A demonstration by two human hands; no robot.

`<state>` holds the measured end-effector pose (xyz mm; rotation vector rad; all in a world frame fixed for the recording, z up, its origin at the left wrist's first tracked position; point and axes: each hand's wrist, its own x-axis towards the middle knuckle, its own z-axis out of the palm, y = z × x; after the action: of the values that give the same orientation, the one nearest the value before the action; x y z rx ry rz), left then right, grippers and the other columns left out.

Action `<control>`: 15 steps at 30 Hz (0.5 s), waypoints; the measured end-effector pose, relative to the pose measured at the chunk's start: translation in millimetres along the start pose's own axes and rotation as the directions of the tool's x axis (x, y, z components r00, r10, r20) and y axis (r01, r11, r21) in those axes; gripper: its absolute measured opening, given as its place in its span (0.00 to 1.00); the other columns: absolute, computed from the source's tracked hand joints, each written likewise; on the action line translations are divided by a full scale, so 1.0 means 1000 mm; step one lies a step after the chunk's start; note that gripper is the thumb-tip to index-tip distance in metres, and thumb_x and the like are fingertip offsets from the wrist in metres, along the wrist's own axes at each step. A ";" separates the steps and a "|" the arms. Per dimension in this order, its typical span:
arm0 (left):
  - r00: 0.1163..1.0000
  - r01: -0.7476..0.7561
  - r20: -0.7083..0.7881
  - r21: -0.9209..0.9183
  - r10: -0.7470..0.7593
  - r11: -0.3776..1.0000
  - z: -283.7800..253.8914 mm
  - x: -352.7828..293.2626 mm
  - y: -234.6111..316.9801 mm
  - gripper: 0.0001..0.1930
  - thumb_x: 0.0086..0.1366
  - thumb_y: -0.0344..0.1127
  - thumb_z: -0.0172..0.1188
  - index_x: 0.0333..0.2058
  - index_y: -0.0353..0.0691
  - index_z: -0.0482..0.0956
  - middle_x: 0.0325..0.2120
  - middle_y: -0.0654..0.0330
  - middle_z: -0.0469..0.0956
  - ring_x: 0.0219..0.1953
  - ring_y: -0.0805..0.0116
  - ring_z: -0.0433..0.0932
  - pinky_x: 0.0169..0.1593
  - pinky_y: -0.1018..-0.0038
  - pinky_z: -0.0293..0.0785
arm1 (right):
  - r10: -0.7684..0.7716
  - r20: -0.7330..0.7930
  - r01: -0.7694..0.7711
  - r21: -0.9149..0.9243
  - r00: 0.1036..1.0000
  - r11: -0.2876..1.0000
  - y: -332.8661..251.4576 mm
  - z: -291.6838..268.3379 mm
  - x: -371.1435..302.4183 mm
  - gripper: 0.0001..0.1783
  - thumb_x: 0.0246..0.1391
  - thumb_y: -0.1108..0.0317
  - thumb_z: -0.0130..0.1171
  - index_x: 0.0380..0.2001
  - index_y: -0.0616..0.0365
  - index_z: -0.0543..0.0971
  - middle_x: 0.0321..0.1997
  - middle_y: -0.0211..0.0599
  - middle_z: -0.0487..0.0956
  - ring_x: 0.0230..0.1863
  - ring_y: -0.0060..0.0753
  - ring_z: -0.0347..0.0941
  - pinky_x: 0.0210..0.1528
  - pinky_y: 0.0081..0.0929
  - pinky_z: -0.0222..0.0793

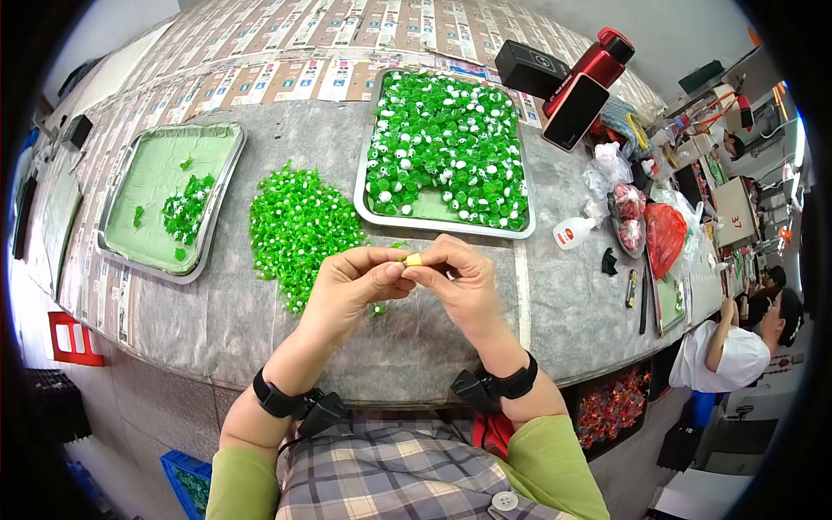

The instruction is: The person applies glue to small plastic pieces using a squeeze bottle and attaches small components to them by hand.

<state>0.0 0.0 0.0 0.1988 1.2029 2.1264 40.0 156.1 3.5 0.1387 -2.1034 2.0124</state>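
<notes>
A checked apron (381, 468) fills my near view; beyond, the left hand (345, 284) pinches a tiny yellow piece (414, 259) above the table (381, 364), together with the right hand (465, 282). I judge it light, easily dropped; I'd grip its ends.

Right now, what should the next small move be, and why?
Probably tilt the small yellow piece slightly for a clearer view: the right hand appears to pinch it, the left hand is close beside it, and fingers seem to hide part of it.
</notes>
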 end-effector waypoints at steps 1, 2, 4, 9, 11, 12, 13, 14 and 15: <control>1.000 0.014 -0.016 -0.007 -0.014 1.000 -0.002 0.000 0.000 0.12 0.55 0.31 0.53 0.38 0.34 0.72 0.29 0.59 0.75 0.31 0.73 0.74 0.36 0.79 0.73 | -0.043 0.006 0.043 -0.069 0.999 0.997 -0.003 0.002 0.000 0.02 0.41 0.72 0.59 0.23 0.57 0.77 0.22 0.28 0.73 0.21 0.22 0.66 0.21 0.15 0.60; 0.999 0.027 -0.032 -0.013 -0.027 1.000 -0.003 0.001 0.000 0.11 0.55 0.31 0.53 0.37 0.34 0.72 0.29 0.60 0.75 0.30 0.74 0.74 0.35 0.79 0.73 | -0.085 0.014 0.086 -0.138 0.996 0.987 -0.006 0.003 0.000 0.04 0.41 0.71 0.59 0.23 0.59 0.77 0.21 0.29 0.72 0.22 0.18 0.66 0.21 0.14 0.60; 0.998 -0.005 -0.064 -0.023 0.004 1.000 -0.001 0.001 -0.004 0.11 0.55 0.31 0.53 0.37 0.34 0.72 0.28 0.61 0.75 0.29 0.75 0.74 0.35 0.79 0.72 | -0.294 0.024 0.282 -0.368 0.955 0.886 -0.013 -0.017 0.007 0.03 0.42 0.71 0.57 0.22 0.59 0.76 0.21 0.29 0.72 0.21 0.17 0.66 0.21 0.13 0.59; 0.994 -0.041 -0.103 -0.029 0.038 0.999 -0.001 -0.003 0.004 0.11 0.56 0.32 0.52 0.37 0.34 0.72 0.27 0.62 0.74 0.29 0.77 0.72 0.36 0.79 0.71 | -0.499 -0.741 0.118 -0.504 0.449 0.855 -0.036 -0.106 0.005 0.08 0.51 0.68 0.48 0.28 0.60 0.73 0.20 0.23 0.69 0.18 0.10 0.56 0.20 0.10 0.51; 0.987 -0.066 -0.149 -0.052 0.057 0.997 -0.007 -0.007 0.006 0.11 0.57 0.32 0.51 0.38 0.34 0.72 0.27 0.63 0.73 0.29 0.77 0.71 0.36 0.79 0.70 | -0.518 -0.765 0.081 -0.530 0.383 0.844 -0.032 -0.144 -0.005 0.12 0.50 0.67 0.50 0.36 0.62 0.70 0.27 0.25 0.69 0.27 0.12 0.60 0.28 0.11 0.56; 0.988 -0.057 -0.145 -0.050 0.049 0.997 -0.009 -0.007 0.007 0.11 0.57 0.32 0.50 0.39 0.34 0.72 0.28 0.62 0.73 0.29 0.77 0.71 0.37 0.79 0.70 | -0.518 -0.749 0.062 -0.545 0.412 0.836 -0.027 -0.159 -0.010 0.14 0.48 0.67 0.52 0.39 0.62 0.69 0.31 0.27 0.69 0.30 0.14 0.61 0.32 0.13 0.58; 0.989 -0.055 -0.137 -0.055 0.047 0.997 -0.011 -0.007 0.005 0.11 0.57 0.32 0.50 0.39 0.34 0.72 0.28 0.62 0.73 0.29 0.77 0.71 0.37 0.79 0.70 | -0.514 -0.732 0.046 -0.555 0.447 0.830 -0.021 -0.169 -0.013 0.17 0.47 0.68 0.54 0.41 0.62 0.67 0.34 0.29 0.69 0.32 0.16 0.62 0.35 0.14 0.60; 0.988 -0.057 -0.143 -0.050 0.050 0.997 -0.012 -0.006 0.004 0.11 0.57 0.32 0.51 0.39 0.34 0.72 0.28 0.63 0.73 0.29 0.77 0.71 0.37 0.79 0.69 | -0.401 -0.748 -0.071 -0.510 0.528 0.857 -0.015 -0.176 -0.017 0.24 0.43 0.68 0.58 0.44 0.62 0.65 0.38 0.32 0.68 0.35 0.20 0.63 0.40 0.17 0.60; 0.988 -0.058 -0.147 -0.045 0.051 0.997 -0.011 -0.006 0.002 0.12 0.57 0.32 0.51 0.39 0.34 0.72 0.28 0.63 0.73 0.29 0.77 0.71 0.37 0.80 0.69 | -0.315 -0.738 -0.167 -0.498 0.597 0.851 -0.005 -0.184 -0.021 0.26 0.42 0.67 0.60 0.45 0.62 0.64 0.42 0.34 0.67 0.39 0.23 0.63 0.42 0.19 0.60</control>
<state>-1.7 -12.6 -3.3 0.0553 1.2390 2.2486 79.2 337.0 9.9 -0.6537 -1.8294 1.0028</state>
